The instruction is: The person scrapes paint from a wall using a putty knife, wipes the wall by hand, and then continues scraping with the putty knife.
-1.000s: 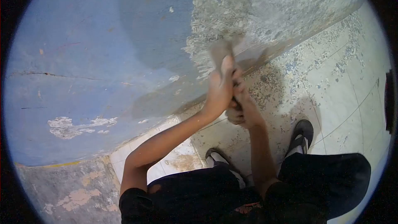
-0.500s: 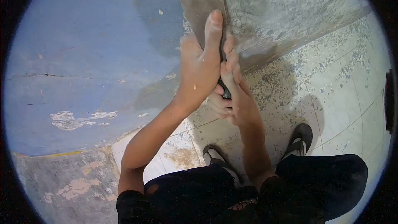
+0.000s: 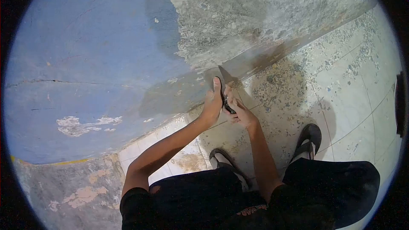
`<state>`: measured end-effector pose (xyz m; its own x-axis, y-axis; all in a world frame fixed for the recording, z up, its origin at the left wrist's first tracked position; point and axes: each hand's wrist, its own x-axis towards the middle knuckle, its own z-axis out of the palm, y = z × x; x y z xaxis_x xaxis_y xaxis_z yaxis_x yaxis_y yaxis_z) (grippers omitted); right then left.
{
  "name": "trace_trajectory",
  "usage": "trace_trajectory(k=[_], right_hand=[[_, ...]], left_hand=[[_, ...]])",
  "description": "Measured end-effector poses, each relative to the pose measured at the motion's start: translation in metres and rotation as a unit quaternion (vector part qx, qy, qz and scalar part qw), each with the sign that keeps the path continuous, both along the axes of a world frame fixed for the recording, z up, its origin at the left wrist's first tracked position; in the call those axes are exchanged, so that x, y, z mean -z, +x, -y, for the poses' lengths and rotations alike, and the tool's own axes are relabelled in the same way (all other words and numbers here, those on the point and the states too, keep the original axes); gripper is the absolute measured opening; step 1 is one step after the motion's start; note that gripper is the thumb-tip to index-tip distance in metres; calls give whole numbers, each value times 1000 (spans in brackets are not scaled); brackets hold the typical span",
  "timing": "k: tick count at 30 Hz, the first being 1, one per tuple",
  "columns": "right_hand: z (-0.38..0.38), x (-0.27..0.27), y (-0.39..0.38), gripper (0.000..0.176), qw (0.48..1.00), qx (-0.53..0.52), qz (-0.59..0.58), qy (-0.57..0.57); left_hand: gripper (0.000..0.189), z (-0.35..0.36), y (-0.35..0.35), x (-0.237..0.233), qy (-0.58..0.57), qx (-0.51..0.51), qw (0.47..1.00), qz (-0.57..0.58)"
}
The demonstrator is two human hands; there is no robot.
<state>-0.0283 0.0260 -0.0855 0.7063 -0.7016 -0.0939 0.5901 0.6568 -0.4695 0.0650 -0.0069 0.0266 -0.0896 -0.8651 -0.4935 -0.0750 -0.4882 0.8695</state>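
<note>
Both my hands are wrapped round one scraper [image 3: 217,71], a wide flat blade with a dark handle. My left hand [image 3: 211,105] is closed on it near the blade, thumb stretched along the tool. Behind it, my right hand [image 3: 243,114] grips the handle, its fingers curled about the black end. The blade lies over the lower part of the wall, close to where it meets the floor. Blue paint [image 3: 93,51] covers the wall to the left. Above the blade is a rough, bare grey patch [image 3: 221,17] with a ragged paint edge.
Paint flakes [image 3: 277,83] are scattered over the pale tiled floor [image 3: 353,106] to the right. My feet in dark sandals [image 3: 307,140] stand on the tiles. A grey, patchy surface [image 3: 81,183] lies at lower left. A crack [image 3: 53,80] runs across the blue paint.
Both hands and the scraper have moved down the wall towards the floor, away from the ragged paint edge. More of the bare grey patch now shows. The grip looks the same.
</note>
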Motion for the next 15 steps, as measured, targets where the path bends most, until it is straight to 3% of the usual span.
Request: trace_trajectory(k=[3,9,11,13,15], right_hand=[[-4,-13,5,32,998,46,-19,32],[2,-58,-12,20,995,80,-51,15],[-1,-27,3,16,991,85,-80,62],[-7,6,9,31,989,72,101,81],[-15,28,11,35,993,55,70,82]], left_hand=[[59,5,0,1,-48,-8,999,-19],[62,9,-9,-25,-33,-13,999,-30],[61,9,-7,-11,-20,-15,1000,-16],[61,7,-2,9,-6,-14,1000,-2],[61,4,6,25,41,-2,999,0]])
